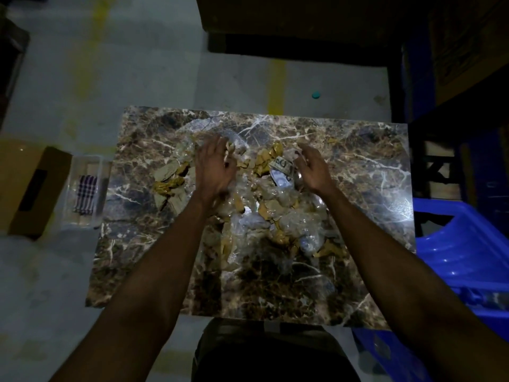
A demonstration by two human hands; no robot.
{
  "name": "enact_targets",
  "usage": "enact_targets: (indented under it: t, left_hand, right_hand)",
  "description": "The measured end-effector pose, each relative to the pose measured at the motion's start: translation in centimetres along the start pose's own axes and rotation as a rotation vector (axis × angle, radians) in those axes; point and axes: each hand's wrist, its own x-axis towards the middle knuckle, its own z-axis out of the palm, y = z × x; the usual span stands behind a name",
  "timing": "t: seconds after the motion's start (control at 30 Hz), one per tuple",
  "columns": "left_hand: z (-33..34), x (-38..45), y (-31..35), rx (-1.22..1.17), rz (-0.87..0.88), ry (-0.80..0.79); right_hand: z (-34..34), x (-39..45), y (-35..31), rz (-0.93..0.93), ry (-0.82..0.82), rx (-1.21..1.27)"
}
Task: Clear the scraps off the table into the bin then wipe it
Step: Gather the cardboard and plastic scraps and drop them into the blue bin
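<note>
Head view: left hand [217, 164] and right hand [308, 166] spread, cupping scraps [264, 216] on bench [358, 150].
Handling: likely light, crinkly; scoop from pile's outer edges.

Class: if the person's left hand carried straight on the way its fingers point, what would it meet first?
Probably the far scraps just beyond the left hand, then bare table; depth is unclear.

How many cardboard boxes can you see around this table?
2. One open cardboard box lies on the floor left of the marble table, beside a clear container. Another large box sits beyond the table at the top. The dark right side may hide more.
</note>
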Motion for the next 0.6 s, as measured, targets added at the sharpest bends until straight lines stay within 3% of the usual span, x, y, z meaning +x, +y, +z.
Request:
enact_targets:
  t: [0.13,0.33,0.47,0.6]
  left_hand:
    - [0.3,0.9,-3.0,-0.016,-0.179,-0.133]
    - [0.9,-0.4,-2.1,-0.157,-0.118,-0.305]
    - [0.7,-2.3,-0.6,-0.31,0.029,-0.163]
    - [-0.9,-3.7,-3.1,-0.313,-0.07,-0.01]
  right_hand:
    - [3.3,0.9,-2.7,-0.058,-0.12,-0.056]
    - [7.0,-0.4,-5.4,-0.074,-0.175,-0.093]
    - [6.9,-2.3,-5.4,-0.081,0.027,-0.125]
    - [6.8,-5.0,-4.4,-0.045,0.095,-0.164]
